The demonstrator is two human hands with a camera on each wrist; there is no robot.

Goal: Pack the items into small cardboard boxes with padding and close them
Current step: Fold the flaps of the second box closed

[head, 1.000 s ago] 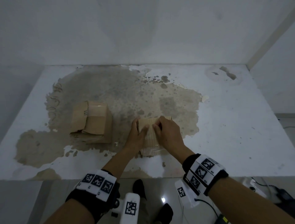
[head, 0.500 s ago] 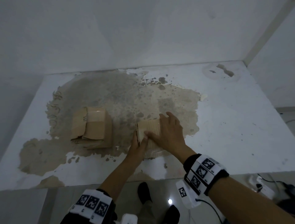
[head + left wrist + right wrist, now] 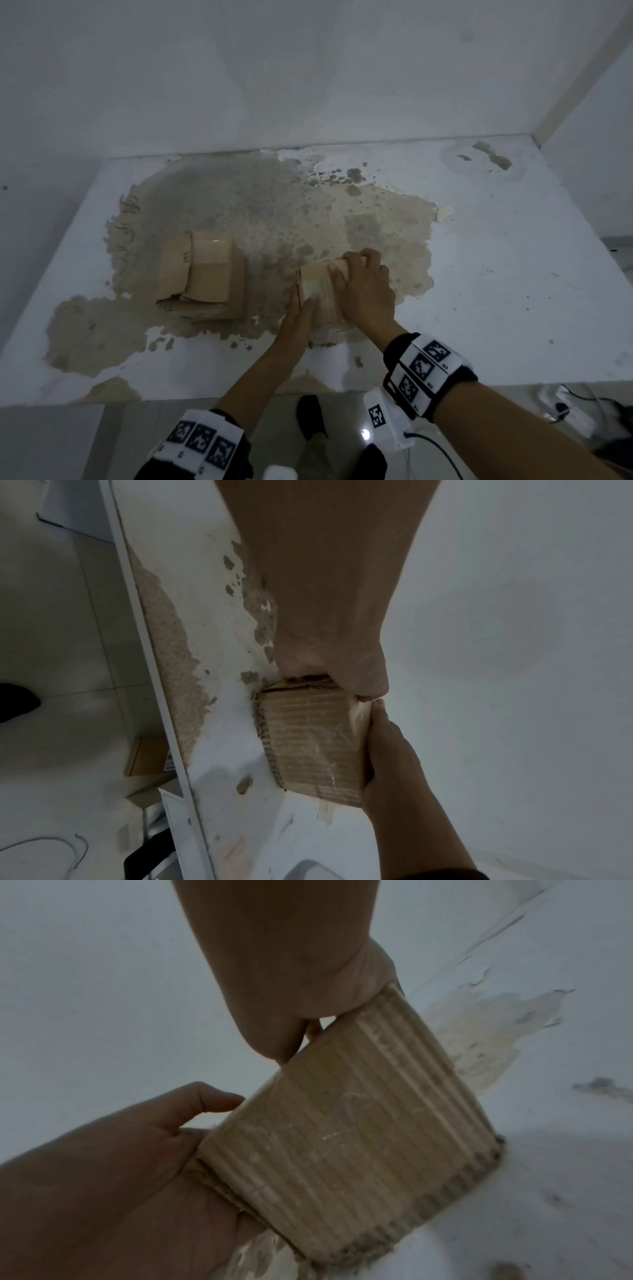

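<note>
A small closed cardboard box [image 3: 317, 281] stands on the worn white table [image 3: 496, 291] near its front middle. Clear tape runs over the box. My left hand [image 3: 298, 318] grips its left side, thumb lying on the top. My right hand [image 3: 366, 291] covers the right part of the top, fingers curled over the far edge. In the left wrist view the box [image 3: 308, 739] sits between my left hand [image 3: 332, 669] and my right hand [image 3: 390, 750]. The right wrist view shows its ribbed side [image 3: 342, 1137], held by my right hand [image 3: 308, 1001] and my left hand [image 3: 137, 1164].
A second, larger cardboard box [image 3: 209, 274] with a loose flap on its left stands a hand's width to the left. White walls close the table at the back and right. Cables and a white device [image 3: 565, 407] lie on the floor below the front edge.
My right hand has gone from lying flat across the box top to curling its fingers over the far edge. My left hand stays on the left side of the box.
</note>
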